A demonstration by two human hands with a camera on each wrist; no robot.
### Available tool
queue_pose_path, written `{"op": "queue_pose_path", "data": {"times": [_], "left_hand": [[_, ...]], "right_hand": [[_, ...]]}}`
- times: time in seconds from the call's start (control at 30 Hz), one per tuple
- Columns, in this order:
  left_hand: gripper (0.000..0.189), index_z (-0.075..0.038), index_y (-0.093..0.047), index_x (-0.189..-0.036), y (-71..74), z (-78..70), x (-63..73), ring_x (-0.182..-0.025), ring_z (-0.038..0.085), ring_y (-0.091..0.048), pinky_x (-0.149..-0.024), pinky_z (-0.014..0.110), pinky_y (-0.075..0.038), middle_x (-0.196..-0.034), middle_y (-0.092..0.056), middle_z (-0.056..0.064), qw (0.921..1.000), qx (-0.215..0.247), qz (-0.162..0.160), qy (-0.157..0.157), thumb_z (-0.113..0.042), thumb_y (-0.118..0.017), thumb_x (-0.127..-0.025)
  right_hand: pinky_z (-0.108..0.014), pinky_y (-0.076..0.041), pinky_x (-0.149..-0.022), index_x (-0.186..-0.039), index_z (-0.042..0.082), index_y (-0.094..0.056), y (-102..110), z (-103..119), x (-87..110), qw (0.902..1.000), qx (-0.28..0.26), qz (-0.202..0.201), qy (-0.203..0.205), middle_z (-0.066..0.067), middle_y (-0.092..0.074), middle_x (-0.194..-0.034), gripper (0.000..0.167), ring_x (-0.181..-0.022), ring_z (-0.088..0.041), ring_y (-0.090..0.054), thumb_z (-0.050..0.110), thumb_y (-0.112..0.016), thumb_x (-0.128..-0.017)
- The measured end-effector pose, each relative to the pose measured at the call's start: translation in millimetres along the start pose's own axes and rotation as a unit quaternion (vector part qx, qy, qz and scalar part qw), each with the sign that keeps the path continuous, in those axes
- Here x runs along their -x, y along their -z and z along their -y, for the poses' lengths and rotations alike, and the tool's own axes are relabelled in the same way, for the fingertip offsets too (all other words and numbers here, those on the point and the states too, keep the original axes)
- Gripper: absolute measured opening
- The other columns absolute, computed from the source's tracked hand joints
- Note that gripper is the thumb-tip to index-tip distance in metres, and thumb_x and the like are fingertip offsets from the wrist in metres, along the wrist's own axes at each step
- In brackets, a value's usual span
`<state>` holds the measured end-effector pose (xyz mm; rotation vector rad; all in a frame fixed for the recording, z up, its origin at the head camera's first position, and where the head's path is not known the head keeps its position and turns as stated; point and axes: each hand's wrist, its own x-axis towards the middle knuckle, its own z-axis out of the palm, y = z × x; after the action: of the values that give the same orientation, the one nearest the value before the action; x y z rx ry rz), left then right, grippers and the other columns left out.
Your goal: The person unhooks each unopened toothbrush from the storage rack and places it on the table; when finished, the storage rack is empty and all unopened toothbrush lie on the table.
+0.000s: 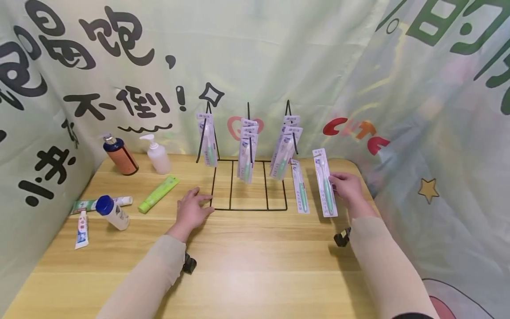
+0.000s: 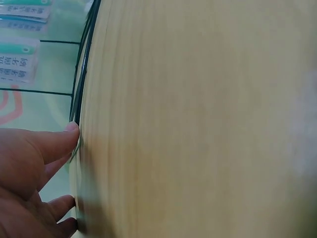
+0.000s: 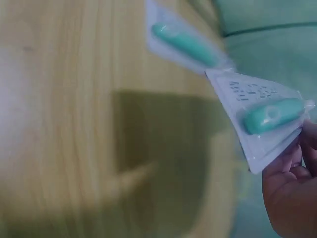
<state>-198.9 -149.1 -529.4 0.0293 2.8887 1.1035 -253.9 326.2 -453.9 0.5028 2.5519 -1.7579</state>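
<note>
My right hand (image 1: 347,188) pinches the right edge of a packaged toothbrush (image 1: 324,186) with a green handle, held upright. In the right wrist view the pack's lower end (image 3: 272,116) juts out from the fingers. Just left of it, a second packaged toothbrush (image 1: 300,188) lies on the table. My left hand (image 1: 193,210) rests with spread fingers at the near left corner of a black wire display rack (image 1: 255,209); thumb and index fingertips touch its wire. Several toothbrush packs (image 1: 247,155) hang from the rack's three hooks, the left one (image 1: 207,141) carrying the fewest.
On the left stand an orange bottle (image 1: 121,156), a pump bottle (image 1: 158,156) and a white bottle with a blue cap (image 1: 113,213). A green tube (image 1: 158,195) and toothpaste tubes (image 1: 82,230) lie near them. A printed curtain (image 1: 255,57) surrounds the wooden table (image 1: 247,266).
</note>
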Motion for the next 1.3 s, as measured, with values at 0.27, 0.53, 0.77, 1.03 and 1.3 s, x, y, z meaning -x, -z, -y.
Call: {"op": "queue_pose_path", "data": {"times": [0.27,0.53,0.77,1.03,1.3], "left_hand": [[0.042,-0.009,-0.073,-0.135,-2.3,2.2,-2.1,-0.156,0.051,-0.02,-0.12,0.078,-0.003,-0.168,-0.032,0.027,1.0,-0.006,-0.005,0.003,-0.023,-0.079,-0.097],[0.043,-0.01,-0.072,-0.137,-0.3,0.4,-3.8,-0.157,0.05,-0.02,-0.121,0.077,-0.002,-0.169,-0.031,0.025,0.9999,-0.013,-0.002,0.009,-0.024,-0.079,-0.097],[0.043,-0.011,-0.071,-0.138,-0.4,0.0,-4.4,-0.157,0.05,-0.019,-0.121,0.077,-0.002,-0.169,-0.03,0.025,0.9998,-0.015,0.004,0.009,-0.024,-0.078,-0.097],[0.042,-0.01,-0.072,-0.136,-3.9,0.8,-1.5,-0.157,0.05,-0.019,-0.121,0.077,-0.002,-0.168,-0.031,0.025,0.9999,-0.006,-0.002,0.015,-0.027,-0.077,-0.098],[0.042,-0.009,-0.072,-0.136,-2.1,1.7,-5.9,-0.157,0.049,-0.018,-0.12,0.078,0.0,-0.169,-0.031,0.024,0.9999,-0.003,-0.007,0.013,-0.029,-0.077,-0.099]], "right_hand": [[-0.023,-0.054,-0.071,-0.141,-0.004,-0.064,-28.7,-24.8,-45.2,0.9923,0.043,-0.024,-0.114,-0.016,-0.068,-0.124,0.038,-0.091,-0.013,-0.063,0.014,-0.062,-0.107],[-0.042,-0.056,-0.099,-0.139,-0.007,-0.064,-36.0,-28.1,-53.0,0.9885,0.101,-0.043,-0.105,-0.027,-0.063,-0.137,0.039,-0.113,-0.03,-0.064,0.015,-0.06,-0.107],[-0.049,-0.051,-0.108,-0.142,-0.008,-0.06,-34.4,-17.4,-45.0,0.9807,0.171,-0.024,-0.092,-0.027,-0.061,-0.139,0.049,-0.119,-0.036,-0.061,0.027,-0.055,-0.108],[-0.038,-0.055,-0.089,-0.131,-0.006,-0.068,-54.6,9.6,-7.8,0.9862,0.157,-0.043,0.03,-0.024,-0.068,-0.125,0.043,-0.105,-0.032,-0.063,0.026,-0.053,-0.107],[-0.022,-0.055,-0.06,-0.102,-0.007,-0.076,-142.5,33.0,79.6,0.9561,0.016,0.042,0.29,-0.02,-0.075,-0.09,0.011,-0.069,-0.02,-0.065,-0.001,-0.068,-0.099]]}}
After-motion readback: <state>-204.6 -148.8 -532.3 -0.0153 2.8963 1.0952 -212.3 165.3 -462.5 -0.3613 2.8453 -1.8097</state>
